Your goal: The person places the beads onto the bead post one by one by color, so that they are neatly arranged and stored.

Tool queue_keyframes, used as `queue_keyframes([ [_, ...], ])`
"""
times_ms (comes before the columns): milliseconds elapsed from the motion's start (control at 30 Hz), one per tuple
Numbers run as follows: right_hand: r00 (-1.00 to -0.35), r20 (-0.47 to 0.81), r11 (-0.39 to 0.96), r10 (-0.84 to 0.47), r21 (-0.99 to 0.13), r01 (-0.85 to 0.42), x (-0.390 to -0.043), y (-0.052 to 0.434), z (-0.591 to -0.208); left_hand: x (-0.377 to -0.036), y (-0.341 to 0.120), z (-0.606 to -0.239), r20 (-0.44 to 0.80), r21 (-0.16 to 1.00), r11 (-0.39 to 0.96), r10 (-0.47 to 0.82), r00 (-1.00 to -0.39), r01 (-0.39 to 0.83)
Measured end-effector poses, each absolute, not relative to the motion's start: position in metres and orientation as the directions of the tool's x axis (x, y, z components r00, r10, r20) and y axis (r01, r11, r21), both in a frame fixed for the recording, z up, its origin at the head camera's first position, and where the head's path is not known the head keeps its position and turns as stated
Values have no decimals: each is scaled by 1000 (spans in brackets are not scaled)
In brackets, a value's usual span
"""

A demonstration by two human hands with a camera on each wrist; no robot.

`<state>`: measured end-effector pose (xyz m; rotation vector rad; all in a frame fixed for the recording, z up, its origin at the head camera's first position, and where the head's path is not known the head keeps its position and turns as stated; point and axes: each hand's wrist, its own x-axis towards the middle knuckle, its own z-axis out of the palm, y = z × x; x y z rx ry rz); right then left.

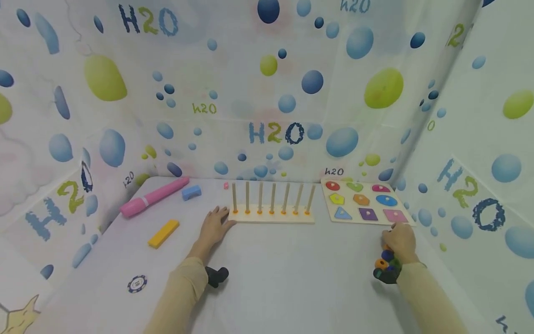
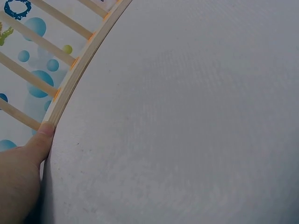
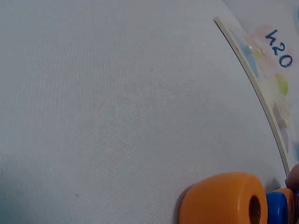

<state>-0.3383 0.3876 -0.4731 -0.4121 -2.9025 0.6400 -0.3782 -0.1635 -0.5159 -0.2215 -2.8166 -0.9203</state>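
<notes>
My left hand (image 1: 214, 227) spread, right hand (image 1: 399, 239) unreadable, I'd grip the likely light, stiff peg rack (image 1: 271, 218) low, near the bench (image 1: 308, 273)'s far edge.

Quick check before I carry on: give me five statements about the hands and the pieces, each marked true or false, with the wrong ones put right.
1. The left hand touches the left end of the peg stand. True.
2. The peg stand has only four pegs. False: it has seven.
3. The right hand is nearer to the shape board than to the peg stand. True.
4. The blue block lies on the shape board. False: it lies on the table, beside the pink tube.
5. The poker chip is nearer the person than the yellow block. True.
</notes>
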Motion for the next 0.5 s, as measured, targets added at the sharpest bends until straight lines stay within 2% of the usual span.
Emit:
queue_keyframes([
  [133, -950, 107, 892, 293, -389, 231, -336, 392, -471, -380, -161, -515, 232, 554, 803, 106, -967, 221],
  [300, -952, 86, 876, 294, -423, 232, -335, 393, -464, -380, -158, -513, 225, 543, 809, 120, -967, 227],
  [433, -948, 185, 877, 259, -456, 150, -343, 383, -457, -377, -161, -513, 226, 539, 814, 108, -968, 217],
  [500, -937, 272, 879, 221, -471, 70, -350, 374, -452, -376, -164, -514, 227, 539, 816, 101, -969, 211],
])
